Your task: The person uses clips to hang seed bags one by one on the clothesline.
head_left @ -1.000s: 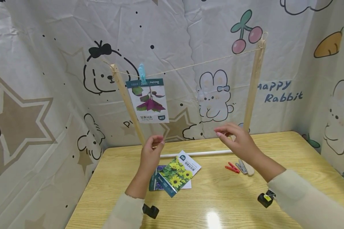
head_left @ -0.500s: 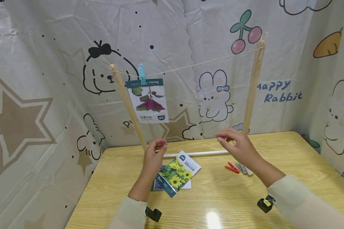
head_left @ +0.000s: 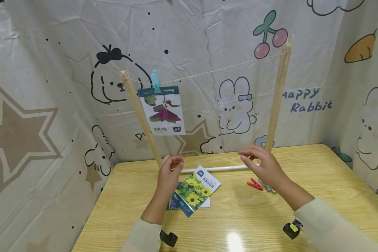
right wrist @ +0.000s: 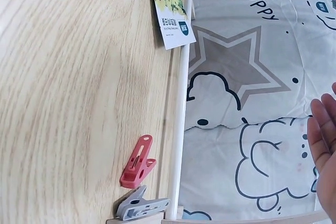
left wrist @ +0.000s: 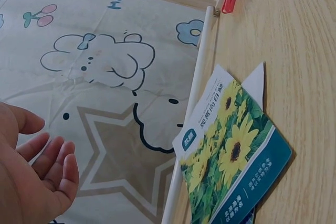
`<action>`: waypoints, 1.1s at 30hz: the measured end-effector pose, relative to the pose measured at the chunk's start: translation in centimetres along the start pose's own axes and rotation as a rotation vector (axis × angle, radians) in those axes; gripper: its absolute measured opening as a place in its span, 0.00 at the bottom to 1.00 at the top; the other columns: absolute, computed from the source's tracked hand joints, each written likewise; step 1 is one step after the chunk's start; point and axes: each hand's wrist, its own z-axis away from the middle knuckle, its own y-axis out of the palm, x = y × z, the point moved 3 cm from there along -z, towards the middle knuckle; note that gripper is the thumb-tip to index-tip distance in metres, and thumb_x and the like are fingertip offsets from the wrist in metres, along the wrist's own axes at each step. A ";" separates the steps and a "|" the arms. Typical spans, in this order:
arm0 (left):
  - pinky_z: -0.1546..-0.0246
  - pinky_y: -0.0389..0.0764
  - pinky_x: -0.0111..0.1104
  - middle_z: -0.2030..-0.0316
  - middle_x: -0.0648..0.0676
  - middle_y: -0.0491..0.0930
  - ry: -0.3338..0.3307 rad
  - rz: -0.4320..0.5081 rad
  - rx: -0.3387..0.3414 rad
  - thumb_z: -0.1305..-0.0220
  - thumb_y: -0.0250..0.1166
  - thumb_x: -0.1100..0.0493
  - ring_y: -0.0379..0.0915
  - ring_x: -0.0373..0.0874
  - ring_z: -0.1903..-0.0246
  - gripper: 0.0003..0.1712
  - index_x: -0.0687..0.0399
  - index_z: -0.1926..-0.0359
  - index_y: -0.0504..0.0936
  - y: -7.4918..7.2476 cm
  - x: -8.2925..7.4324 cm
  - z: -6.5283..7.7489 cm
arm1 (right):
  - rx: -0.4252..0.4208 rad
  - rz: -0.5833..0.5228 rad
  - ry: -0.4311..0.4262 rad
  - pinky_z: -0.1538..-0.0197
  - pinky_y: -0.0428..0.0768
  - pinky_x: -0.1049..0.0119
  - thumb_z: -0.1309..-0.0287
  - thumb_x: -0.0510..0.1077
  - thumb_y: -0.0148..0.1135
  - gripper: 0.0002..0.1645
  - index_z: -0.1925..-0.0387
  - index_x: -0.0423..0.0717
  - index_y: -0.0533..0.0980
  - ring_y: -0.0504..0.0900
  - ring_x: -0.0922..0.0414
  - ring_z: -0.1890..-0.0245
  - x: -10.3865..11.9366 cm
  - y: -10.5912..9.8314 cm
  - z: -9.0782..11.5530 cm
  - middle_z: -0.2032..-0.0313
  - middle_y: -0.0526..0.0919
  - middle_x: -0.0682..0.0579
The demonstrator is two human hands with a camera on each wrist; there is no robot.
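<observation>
We see the left hand and right hand slightly lower than a second ago, both loosely curved, holding nothing. The sunflower packet lies toward the far edge of the table, the red peg and grey peg nearer its right edge.

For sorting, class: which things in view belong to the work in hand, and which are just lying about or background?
Likely part of the work:
- hanging packet, blue peg
- string, wooden posts
- yellow-flower packet, packet beneath it
- red peg, grey peg

Seemingly just around it:
- printed cloth
- black wrist devices
</observation>
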 end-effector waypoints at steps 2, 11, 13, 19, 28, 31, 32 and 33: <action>0.44 0.78 0.41 0.49 0.52 0.79 0.001 0.005 0.008 0.26 0.59 0.56 0.76 0.46 0.47 0.12 0.49 0.45 0.79 0.0 0.2 0.1 | -0.005 0.001 -0.001 0.57 0.80 0.73 0.30 0.43 0.62 0.10 0.51 0.52 0.84 0.78 0.67 0.59 0.0 0.0 0.1 0.54 0.84 0.57; 0.44 0.78 0.40 0.47 0.55 0.80 0.003 0.010 0.003 0.26 0.59 0.57 0.76 0.47 0.46 0.13 0.50 0.44 0.79 0.4 0.7 0.3 | -0.008 -0.007 0.022 0.55 0.79 0.77 0.31 0.42 0.63 0.11 0.51 0.51 0.84 0.78 0.69 0.59 -0.8 0.4 0.8 0.55 0.84 0.54; 0.44 0.78 0.40 0.48 0.54 0.80 -0.002 0.008 -0.003 0.26 0.60 0.57 0.76 0.47 0.47 0.13 0.50 0.45 0.79 0.4 0.8 0.4 | -0.004 -0.020 0.021 0.54 0.79 0.77 0.32 0.41 0.64 0.10 0.51 0.51 0.84 0.78 0.69 0.60 -1.1 0.5 0.9 0.55 0.84 0.54; 0.46 0.79 0.42 0.47 0.54 0.80 -0.016 0.023 0.006 0.27 0.59 0.56 0.76 0.47 0.47 0.13 0.51 0.44 0.79 0.5 1.3 0.6 | 0.002 -0.036 0.008 0.53 0.79 0.78 0.33 0.41 0.64 0.10 0.51 0.51 0.83 0.78 0.69 0.57 -1.7 0.8 1.3 0.53 0.84 0.55; 0.44 0.79 0.41 0.47 0.53 0.80 -0.046 0.030 0.005 0.27 0.60 0.55 0.76 0.47 0.46 0.14 0.49 0.43 0.78 0.7 1.9 0.9 | 0.014 -0.028 0.069 0.52 0.79 0.78 0.32 0.44 0.64 0.11 0.50 0.52 0.83 0.78 0.70 0.56 -2.5 1.1 2.1 0.52 0.83 0.54; 0.45 0.79 0.40 0.46 0.54 0.80 -0.052 0.018 0.002 0.27 0.60 0.55 0.76 0.47 0.46 0.15 0.50 0.43 0.78 0.8 2.2 0.9 | 0.014 -0.031 0.087 0.52 0.79 0.77 0.33 0.43 0.65 0.11 0.50 0.51 0.84 0.78 0.70 0.55 -2.8 1.2 2.3 0.51 0.84 0.54; 0.45 0.79 0.40 0.46 0.54 0.80 -0.053 0.017 0.001 0.27 0.60 0.55 0.76 0.47 0.46 0.15 0.50 0.43 0.79 0.9 2.3 0.9 | 0.014 -0.031 0.091 0.52 0.79 0.77 0.33 0.43 0.65 0.11 0.50 0.51 0.84 0.78 0.70 0.56 -2.8 1.3 2.4 0.51 0.84 0.53; 0.45 0.79 0.40 0.46 0.54 0.80 -0.055 0.013 -0.001 0.27 0.60 0.55 0.75 0.47 0.45 0.15 0.50 0.43 0.79 0.9 2.4 1.0 | 0.014 -0.031 0.095 0.52 0.79 0.78 0.33 0.42 0.65 0.11 0.50 0.50 0.84 0.78 0.70 0.56 -2.9 1.3 2.4 0.51 0.84 0.53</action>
